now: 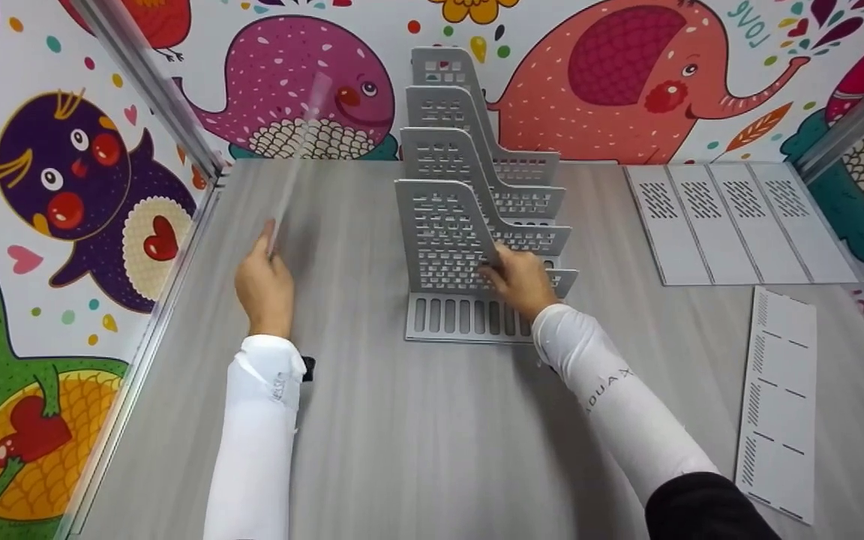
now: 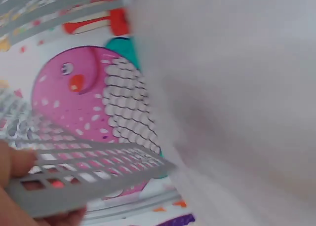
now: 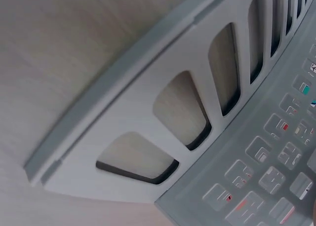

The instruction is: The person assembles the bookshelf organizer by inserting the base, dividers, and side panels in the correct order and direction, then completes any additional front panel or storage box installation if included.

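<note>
White sleeves (image 1: 256, 442) run up to both hands. Pinched in the left hand (image 1: 265, 289) is a thin grey perforated panel (image 2: 98, 189), tilted up and well apart from the rack. Thumb and fingers of the right hand (image 1: 528, 281) pinch the front divider (image 1: 432, 240) of that grey rack (image 1: 443, 187), standing on the bench (image 1: 357, 420) mostly beyond and left of the right hand. Right of that hand lie a four-strip board (image 1: 754, 232) and a slotted board (image 1: 781, 405).

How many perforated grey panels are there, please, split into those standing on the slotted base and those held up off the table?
Standing panels: 4
Panel held up in the left hand: 1
Total: 5
</note>
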`<state>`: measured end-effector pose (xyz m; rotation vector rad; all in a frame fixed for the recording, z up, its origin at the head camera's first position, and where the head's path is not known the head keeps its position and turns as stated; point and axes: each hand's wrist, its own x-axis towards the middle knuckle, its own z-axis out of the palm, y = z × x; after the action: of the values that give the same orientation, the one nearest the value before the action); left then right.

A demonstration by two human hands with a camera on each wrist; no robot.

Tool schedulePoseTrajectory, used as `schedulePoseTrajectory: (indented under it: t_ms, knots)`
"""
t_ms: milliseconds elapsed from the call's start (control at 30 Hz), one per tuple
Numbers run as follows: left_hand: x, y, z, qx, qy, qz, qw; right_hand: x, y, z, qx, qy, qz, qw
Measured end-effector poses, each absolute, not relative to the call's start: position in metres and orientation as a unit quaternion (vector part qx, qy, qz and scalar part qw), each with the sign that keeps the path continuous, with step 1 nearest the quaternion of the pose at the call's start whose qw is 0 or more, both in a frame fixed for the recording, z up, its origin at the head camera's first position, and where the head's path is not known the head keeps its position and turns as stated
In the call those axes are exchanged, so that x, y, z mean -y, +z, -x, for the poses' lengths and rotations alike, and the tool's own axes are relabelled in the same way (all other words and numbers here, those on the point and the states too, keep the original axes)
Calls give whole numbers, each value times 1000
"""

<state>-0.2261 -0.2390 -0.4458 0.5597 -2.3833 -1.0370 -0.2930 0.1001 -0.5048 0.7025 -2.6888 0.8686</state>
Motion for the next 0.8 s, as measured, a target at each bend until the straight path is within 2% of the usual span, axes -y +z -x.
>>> schedulePoseTrajectory:
  t_ms: [133,400,600,800]
  knots:
    - [234,-433,227,753,-567,-170,289,-100,-503,294,920,290,-237,113]
    - [210,-409,230,438,-845,-57,302,-98,-506,290,927,278,-229,108]
    - [192,-392,227,271,-927,36,257,-96,-506,288,928,278,-225,99]
    - [166,-391,229,315,-932,106,146,-95,-503,289,932,280,-209,101]
